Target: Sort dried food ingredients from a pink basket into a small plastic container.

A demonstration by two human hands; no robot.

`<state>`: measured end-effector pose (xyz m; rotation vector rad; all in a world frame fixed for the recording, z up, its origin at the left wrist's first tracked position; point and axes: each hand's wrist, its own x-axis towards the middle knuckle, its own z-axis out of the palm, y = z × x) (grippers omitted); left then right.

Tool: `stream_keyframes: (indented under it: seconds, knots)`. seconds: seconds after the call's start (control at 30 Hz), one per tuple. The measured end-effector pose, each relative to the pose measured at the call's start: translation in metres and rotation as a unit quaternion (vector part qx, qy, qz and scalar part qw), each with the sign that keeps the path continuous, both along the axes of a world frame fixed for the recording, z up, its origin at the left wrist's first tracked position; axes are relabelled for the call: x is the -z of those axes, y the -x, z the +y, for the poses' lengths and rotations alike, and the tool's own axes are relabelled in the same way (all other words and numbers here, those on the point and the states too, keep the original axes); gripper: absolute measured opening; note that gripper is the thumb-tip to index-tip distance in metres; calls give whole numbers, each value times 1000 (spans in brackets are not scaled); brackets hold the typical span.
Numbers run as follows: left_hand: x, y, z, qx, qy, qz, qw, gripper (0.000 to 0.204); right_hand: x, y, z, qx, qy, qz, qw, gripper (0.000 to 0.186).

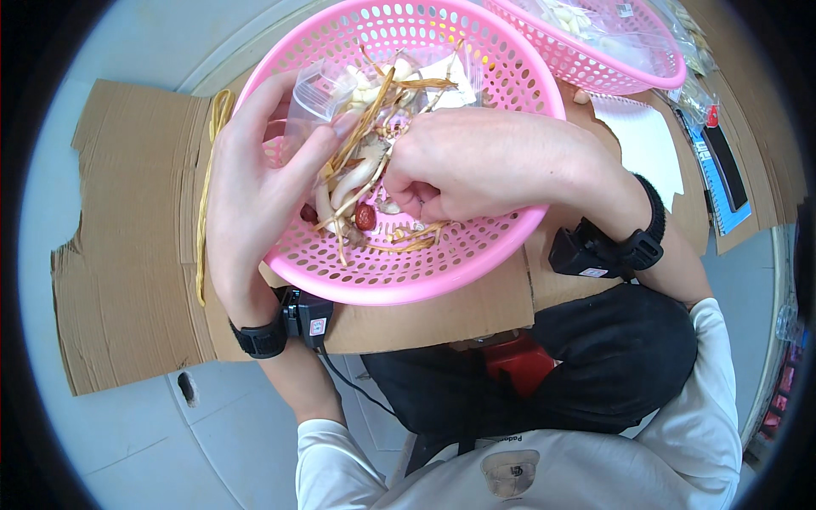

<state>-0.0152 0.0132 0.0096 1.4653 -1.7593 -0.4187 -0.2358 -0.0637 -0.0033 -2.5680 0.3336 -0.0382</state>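
A round pink plastic basket (399, 293) with a holed wall sits in front of me. My left hand (259, 174) is closed around a clear plastic cup (316, 95) at the basket's left side, thumb toward the middle. Inside the basket, my right hand (493, 157) has its fingers curled downward; whatever they grip is hidden beneath them. Thin dried yellowish roots (365, 132), pale mushroom-like pieces (350, 185) and a wrinkled red date (365, 216) lie around the fingers. A white paper piece (450, 81) is toward the back.
Another pink basket (667, 83) with bagged white pieces stands at the back right. A white notepad (642, 149) and a blue notebook (721, 191) lie right of the round basket. Yellow cord (204, 212) rests on cardboard (127, 229) at left.
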Motion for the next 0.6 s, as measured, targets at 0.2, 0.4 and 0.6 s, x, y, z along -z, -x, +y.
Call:
stream_keyframes:
  seconds: [0.2, 0.4, 0.6]
  knots:
    - [-2, 0, 1, 4, -12, -15, 1000, 48, 2, 1, 0, 3, 27, -13, 1000, 16]
    - [-4, -1, 2, 9, -24, -28, 999, 49, 0, 0, 1, 6, 41, 4, 999, 15]
    - [-1, 1, 1, 4, -4, 3, 1000, 48, 2, 1, 1, 14, 28, -11, 999, 14]
